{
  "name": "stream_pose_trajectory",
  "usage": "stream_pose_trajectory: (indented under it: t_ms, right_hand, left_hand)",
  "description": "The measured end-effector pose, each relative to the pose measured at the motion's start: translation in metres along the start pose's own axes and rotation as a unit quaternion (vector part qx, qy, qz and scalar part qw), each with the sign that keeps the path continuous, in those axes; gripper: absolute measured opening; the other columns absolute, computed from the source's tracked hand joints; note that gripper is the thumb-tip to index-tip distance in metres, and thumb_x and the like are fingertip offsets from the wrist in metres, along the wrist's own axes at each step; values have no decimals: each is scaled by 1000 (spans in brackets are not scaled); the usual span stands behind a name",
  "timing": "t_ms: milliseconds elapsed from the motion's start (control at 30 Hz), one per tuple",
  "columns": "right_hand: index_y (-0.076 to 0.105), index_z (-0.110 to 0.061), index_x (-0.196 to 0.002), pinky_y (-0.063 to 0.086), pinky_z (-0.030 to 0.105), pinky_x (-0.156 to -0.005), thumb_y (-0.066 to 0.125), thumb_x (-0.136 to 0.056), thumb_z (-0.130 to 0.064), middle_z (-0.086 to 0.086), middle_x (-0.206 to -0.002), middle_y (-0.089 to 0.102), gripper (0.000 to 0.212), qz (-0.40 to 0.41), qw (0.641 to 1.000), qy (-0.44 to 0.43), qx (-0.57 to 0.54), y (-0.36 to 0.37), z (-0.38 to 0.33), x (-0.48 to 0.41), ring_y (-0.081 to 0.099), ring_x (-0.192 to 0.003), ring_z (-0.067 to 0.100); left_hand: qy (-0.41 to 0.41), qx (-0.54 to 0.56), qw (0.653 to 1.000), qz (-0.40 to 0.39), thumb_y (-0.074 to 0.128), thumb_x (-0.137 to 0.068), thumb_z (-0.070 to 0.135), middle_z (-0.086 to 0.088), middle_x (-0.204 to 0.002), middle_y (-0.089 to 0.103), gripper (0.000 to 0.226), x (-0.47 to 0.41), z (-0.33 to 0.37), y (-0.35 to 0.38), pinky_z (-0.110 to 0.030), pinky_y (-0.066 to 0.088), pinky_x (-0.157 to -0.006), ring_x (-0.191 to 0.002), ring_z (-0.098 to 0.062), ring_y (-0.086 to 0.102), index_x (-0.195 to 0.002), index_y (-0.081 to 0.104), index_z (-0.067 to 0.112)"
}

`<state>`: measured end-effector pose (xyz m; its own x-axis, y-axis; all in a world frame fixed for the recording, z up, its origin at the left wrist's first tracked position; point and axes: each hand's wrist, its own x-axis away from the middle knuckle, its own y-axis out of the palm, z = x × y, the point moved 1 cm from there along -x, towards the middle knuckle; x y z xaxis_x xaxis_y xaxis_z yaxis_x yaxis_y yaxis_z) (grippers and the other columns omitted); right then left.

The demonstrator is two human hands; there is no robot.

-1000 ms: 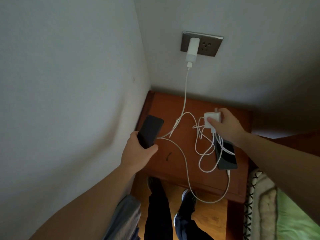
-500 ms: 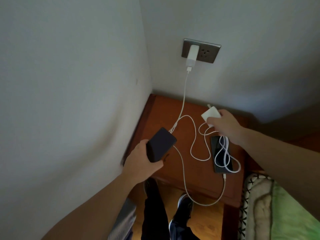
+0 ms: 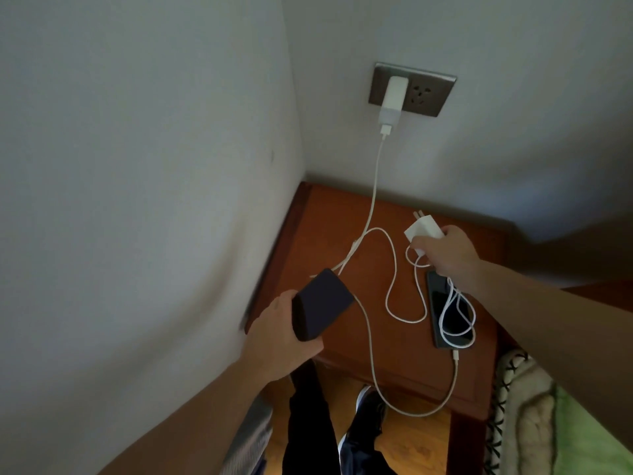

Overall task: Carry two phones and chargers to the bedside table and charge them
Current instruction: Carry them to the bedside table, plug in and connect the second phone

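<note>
My left hand [image 3: 281, 341] grips a dark phone [image 3: 322, 305] above the front left of the wooden bedside table [image 3: 329, 221]. My right hand [image 3: 445, 252] holds a white charger [image 3: 423, 229] with its prongs pointing up and left, over the table's back right. Its white cable [image 3: 457, 313] dangles in loops onto a second dark phone [image 3: 450, 310] lying flat on the table. Another white charger [image 3: 393, 99] sits plugged into the left socket of the grey wall outlet [image 3: 435, 94]; its cable [image 3: 375, 186] runs down across the table and hangs over the front edge.
White walls close in on the left and behind the table. A bed with a green cover [image 3: 592, 433] and a patterned blanket edge [image 3: 520, 406] stands at the right. My legs and shoes [image 3: 368, 409] are on the wooden floor below.
My left hand has drawn the dark phone toward me, off the table's left part. My right hand has lifted the white charger a little toward the wall, its cable trailing over the lying phone.
</note>
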<state>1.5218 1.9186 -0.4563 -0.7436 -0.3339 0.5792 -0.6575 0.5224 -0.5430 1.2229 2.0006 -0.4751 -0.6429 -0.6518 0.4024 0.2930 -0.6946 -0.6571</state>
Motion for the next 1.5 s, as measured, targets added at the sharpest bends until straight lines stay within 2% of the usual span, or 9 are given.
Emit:
stream_pose_trajectory:
  t_ms: [167, 367, 600, 1000, 1167, 1233, 1333, 1433, 1500]
  right_hand:
    - [46, -10, -117, 34, 25, -46, 70, -78, -25, 8, -95, 54, 48, -2, 1000, 3, -9, 4, 3, -12, 49, -63, 14]
    - [43, -14, -122, 37, 27, -46, 71, -77, -31, 8, -98, 56, 56, -4, 1000, 16, 21, 21, 24, -29, 54, -65, 17]
    - [48, -14, -122, 36, 25, -40, 69, -78, -27, 4, -81, 58, 51, -24, 999, -12, 22, 37, 32, -37, 52, -55, 15]
    - [57, -9, -101, 31, 20, -34, 69, -79, -22, 1, -62, 47, 28, -44, 998, -9, -36, 40, 32, -26, 41, -44, 11]
    - [59, -8, -104, 29, 23, -41, 67, -81, -25, 8, -74, 49, 30, -57, 988, 16, -142, 29, 26, -12, 40, -48, 12]
    - [60, -11, -96, 25, 22, -39, 65, -83, -34, 8, -75, 47, 27, -70, 978, 24, -194, 22, 18, -3, 38, -47, 11]
    - [58, -12, -98, 24, 19, -36, 52, -90, -39, 8, -77, 50, 29, -97, 956, 25, -275, 7, 2, 12, 39, -46, 11]
    - [53, -11, -109, 25, 18, -34, 40, -94, -29, 6, -76, 46, 27, -126, 929, 21, -347, -11, -20, 29, 40, -47, 11]
    - [50, -9, -114, 27, 20, -36, 41, -93, -24, 6, -75, 45, 27, -127, 918, 20, -376, -23, -39, 36, 41, -49, 13]
  left_hand:
    - [9, -162, 987, -18, 54, -54, 60, 6, -102, 55, 80, -6, -33, 12, -38, 47, -74, -90, -18, 56, -124, 44, 23]
    - [-7, -303, 949, -82, 57, -61, 61, 1, -121, 52, 89, -23, -73, 54, -39, 37, -86, -108, -24, 50, -137, 32, 22]
    - [-12, -271, 961, -53, 61, -60, 59, -3, -122, 48, 88, -50, -85, 76, -40, 35, -84, -108, -26, 48, -134, 32, 21]
    - [-41, -269, 962, -35, 68, -71, 57, -7, -138, 37, 90, -65, -81, 103, -42, 37, -98, -122, -27, 39, -140, 25, 19]
    - [-36, -310, 950, -9, 60, -81, 57, -8, -146, 36, 88, -58, -75, 105, -43, 31, -106, -132, -28, 34, -147, 21, 14]
    - [-44, -317, 947, -21, 58, -84, 54, -7, -146, 37, 81, -52, -64, 100, -42, 30, -108, -134, -27, 33, -146, 23, 15]
    - [-1, -291, 955, -61, 53, -87, 43, -2, -132, 52, 53, -40, -35, 88, -39, 37, -102, -121, -22, 47, -134, 44, 21]
    - [69, -126, 977, -158, 56, -89, 31, 1, -108, 68, 27, -36, 17, 62, -36, 51, -86, -99, -16, 62, -112, 65, 22]
    - [101, -36, 985, -133, 57, -91, 26, 2, -97, 71, 19, -43, 62, 43, -35, 53, -80, -89, -13, 64, -103, 70, 20]
